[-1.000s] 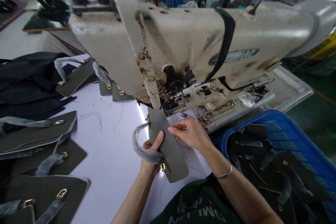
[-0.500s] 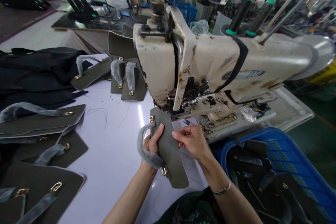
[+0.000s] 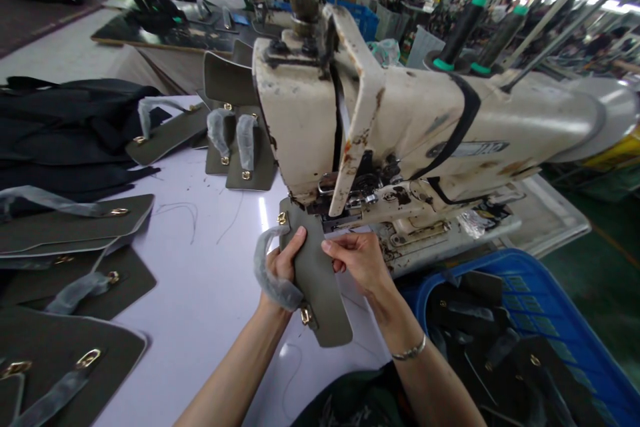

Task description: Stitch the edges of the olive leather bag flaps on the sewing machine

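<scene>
The left hand (image 3: pixel 283 267) is half closed, thumb across the face of an olive-grey leatherette panel (image 3: pixel 315 280) with the fingers behind it, which keeps the panel propped up off the white table (image 3: pixel 200 293). The right hand (image 3: pixel 357 263) pinches the panel's right edge between thumb and curled fingers, seemingly steadying it. The panel sits at 12 o'clock from the wrists, its top end just below the head of an industrial sewing machine (image 3: pixel 300 113), though the needle is hidden. A grey velvet strap (image 3: pixel 273 277) loops from the upper brass eyelet (image 3: pixel 282 218) around the left hand, clear of the panel's face. Similar panels (image 3: pixel 75 227) lie at 9 o'clock, and more fill a blue plastic crate (image 3: pixel 450 277) at 4 o'clock
</scene>
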Motion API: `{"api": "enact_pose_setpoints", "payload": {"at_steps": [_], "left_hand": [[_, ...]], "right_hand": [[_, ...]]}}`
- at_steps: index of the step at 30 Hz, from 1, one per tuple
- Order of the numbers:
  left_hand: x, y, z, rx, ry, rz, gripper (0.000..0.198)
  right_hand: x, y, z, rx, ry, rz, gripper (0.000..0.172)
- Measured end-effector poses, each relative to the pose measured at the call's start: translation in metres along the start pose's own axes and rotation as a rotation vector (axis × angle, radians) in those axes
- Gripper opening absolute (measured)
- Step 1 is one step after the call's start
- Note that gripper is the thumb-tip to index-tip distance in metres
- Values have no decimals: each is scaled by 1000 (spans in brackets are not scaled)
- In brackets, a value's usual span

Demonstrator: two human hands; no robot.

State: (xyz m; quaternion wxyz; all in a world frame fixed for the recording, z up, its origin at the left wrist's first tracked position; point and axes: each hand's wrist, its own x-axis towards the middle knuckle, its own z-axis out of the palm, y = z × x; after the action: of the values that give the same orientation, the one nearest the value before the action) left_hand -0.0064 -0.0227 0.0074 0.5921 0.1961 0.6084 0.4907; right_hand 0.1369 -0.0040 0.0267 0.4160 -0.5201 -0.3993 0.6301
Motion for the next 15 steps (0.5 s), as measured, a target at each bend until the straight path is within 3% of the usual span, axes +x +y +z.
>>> {"api": "enact_pose_setpoints", "payload": {"at_steps": [3, 10, 15], "left_hand": [[2, 5, 4, -121, 65, -98, 55], [6, 22, 11, -159, 100, -48, 50], [12, 28, 11, -174, 98, -8, 45]], "right_hand": [[6, -2, 2, 12, 9, 4, 28], [21, -3, 5, -3, -1, -47, 24], [26, -8, 11, -42, 62, -57, 26]]}}
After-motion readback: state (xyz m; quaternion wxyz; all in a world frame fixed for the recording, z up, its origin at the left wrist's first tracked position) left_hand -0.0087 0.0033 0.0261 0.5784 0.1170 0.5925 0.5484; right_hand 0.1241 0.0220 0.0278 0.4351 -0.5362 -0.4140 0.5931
